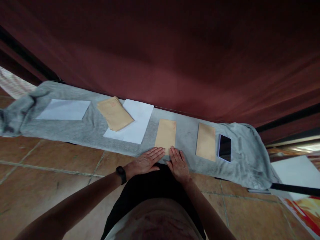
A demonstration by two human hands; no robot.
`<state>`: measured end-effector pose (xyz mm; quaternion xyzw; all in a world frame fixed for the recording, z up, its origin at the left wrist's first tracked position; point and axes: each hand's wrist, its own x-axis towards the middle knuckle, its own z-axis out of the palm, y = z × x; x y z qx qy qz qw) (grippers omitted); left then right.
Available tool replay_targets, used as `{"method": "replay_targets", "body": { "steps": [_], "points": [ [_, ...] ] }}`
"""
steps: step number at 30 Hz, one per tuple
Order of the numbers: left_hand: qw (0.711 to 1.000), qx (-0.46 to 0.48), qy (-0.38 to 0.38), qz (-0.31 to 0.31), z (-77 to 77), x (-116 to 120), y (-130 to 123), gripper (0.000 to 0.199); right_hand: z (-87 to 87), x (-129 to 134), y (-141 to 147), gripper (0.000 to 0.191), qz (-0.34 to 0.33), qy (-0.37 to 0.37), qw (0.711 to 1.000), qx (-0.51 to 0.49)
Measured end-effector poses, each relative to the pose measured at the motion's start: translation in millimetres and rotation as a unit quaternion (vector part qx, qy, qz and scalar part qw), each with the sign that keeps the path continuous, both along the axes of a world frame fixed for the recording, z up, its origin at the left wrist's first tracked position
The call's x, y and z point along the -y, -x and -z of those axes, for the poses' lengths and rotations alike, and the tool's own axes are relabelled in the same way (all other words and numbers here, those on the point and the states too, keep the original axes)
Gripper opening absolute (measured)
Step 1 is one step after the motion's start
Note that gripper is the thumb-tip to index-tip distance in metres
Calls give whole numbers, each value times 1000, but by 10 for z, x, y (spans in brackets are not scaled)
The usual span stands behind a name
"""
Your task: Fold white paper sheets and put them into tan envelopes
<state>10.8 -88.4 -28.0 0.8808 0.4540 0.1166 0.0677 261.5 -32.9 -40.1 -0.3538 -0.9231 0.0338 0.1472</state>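
A brown envelope (166, 133) lies flat on the grey cloth right in front of me. My left hand (146, 160) rests palm down, its fingertips on the envelope's lower left corner. At the lower right corner, my right hand (179, 165) touches the envelope with its fingers spread. Neither hand holds anything. To the left, several brown envelopes (115, 114) are stacked askew, partly over a white sheet (140, 125). Another brown envelope (206, 142) lies to the right of my hands.
A phone (225, 148) lies beside the right envelope. More white paper (64, 110) is at the far left of the grey cloth (185, 133). Behind the cloth hangs a dark red curtain (170, 60). Below is a tiled floor (75, 163), with a white board (297, 173) at the right.
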Motion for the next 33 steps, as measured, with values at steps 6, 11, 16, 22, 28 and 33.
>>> {"method": "replay_targets", "body": {
  "steps": [6,11,16,22,28,33],
  "points": [
    [1000,-2,5,-28,-2,60,-67,81,-16,104,190,57,9,17,1000,-14],
    [999,-5,7,-42,30,96,-76,82,-17,148,249,59,-11,34,999,-18],
    [998,-33,-25,-53,107,104,-114,84,-55,-252,224,48,-52,58,997,-10],
    [994,-49,-63,-70,127,85,-218,72,-22,-1052,534,50,-2,49,999,11],
    [992,-59,-67,-86,171,81,-232,74,-11,-1453,766,55,81,66,994,21],
    [993,-49,-73,-82,161,80,-234,70,19,-1359,749,61,104,68,992,24]
  ]
}}
